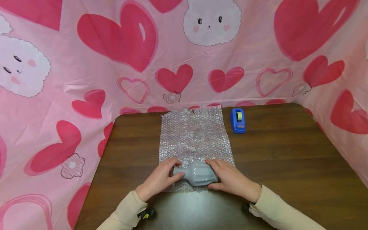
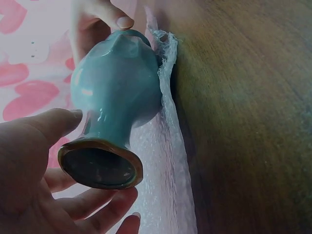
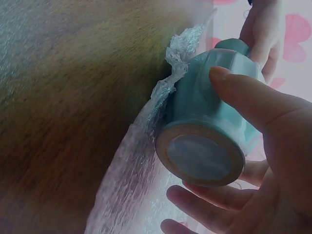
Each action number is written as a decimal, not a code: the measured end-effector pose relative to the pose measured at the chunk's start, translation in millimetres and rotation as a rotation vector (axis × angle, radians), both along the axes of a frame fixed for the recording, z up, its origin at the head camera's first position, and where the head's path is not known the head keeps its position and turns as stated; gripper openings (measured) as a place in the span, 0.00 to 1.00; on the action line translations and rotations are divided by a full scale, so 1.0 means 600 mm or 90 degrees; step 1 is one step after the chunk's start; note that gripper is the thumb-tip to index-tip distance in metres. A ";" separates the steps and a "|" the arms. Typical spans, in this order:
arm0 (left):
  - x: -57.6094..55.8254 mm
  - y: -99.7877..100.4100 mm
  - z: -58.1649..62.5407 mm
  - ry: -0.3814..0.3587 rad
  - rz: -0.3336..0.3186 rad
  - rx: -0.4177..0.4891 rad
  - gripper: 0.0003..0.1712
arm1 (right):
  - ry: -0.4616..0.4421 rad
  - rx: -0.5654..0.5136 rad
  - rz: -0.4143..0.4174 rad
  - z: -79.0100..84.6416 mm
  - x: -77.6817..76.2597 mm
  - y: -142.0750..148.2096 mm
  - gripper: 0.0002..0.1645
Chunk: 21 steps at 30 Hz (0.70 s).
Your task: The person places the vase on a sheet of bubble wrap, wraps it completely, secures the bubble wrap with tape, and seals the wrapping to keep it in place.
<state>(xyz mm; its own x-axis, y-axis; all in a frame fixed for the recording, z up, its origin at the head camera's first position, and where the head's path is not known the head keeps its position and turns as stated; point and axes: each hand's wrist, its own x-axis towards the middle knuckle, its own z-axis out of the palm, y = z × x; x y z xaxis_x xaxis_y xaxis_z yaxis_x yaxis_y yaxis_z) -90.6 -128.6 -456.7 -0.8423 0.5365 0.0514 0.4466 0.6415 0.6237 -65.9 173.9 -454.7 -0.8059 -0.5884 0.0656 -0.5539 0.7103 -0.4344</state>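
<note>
A glazed blue-grey vase [image 1: 199, 174] lies on its side across the near end of a sheet of bubble wrap [image 1: 195, 137]. My left hand [image 1: 161, 176] holds it at the neck, thumb on the near side and fingers beyond. The vase's brown-rimmed mouth [image 2: 101, 163] faces that palm in the left wrist view. At the other end my right hand [image 1: 231, 179] grips the body near the base, its thumb [image 3: 243, 95] along the fluted side. The round flat base [image 3: 200, 157] shows in the right wrist view, with the fingers spread behind it.
A blue tape dispenser [image 1: 238, 121] stands on the dark wooden table [image 1: 276, 150], right of the wrap's far end. Pink heart-patterned cloth [image 1: 201, 57] hangs behind the table and along both sides. The wrap's near edge looks crinkled and raised in the wrist views.
</note>
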 end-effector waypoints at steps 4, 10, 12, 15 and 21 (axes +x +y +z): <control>0.000 0.001 0.002 0.003 -0.002 -0.002 0.19 | 0.006 -0.002 0.005 0.001 0.000 0.003 0.48; 0.005 0.006 0.008 0.029 0.007 0.000 0.19 | 0.034 -0.006 0.008 0.001 -0.002 0.005 0.47; 0.007 0.010 0.009 0.086 -0.001 -0.012 0.19 | 0.040 -0.008 0.006 0.001 -0.002 0.005 0.48; 0.012 0.018 0.013 0.200 -0.037 -0.031 0.21 | 0.055 -0.014 0.009 -0.002 0.001 0.004 0.50; 0.021 0.035 0.020 0.291 -0.114 -0.048 0.23 | 0.094 -0.006 0.025 -0.010 0.015 0.001 0.56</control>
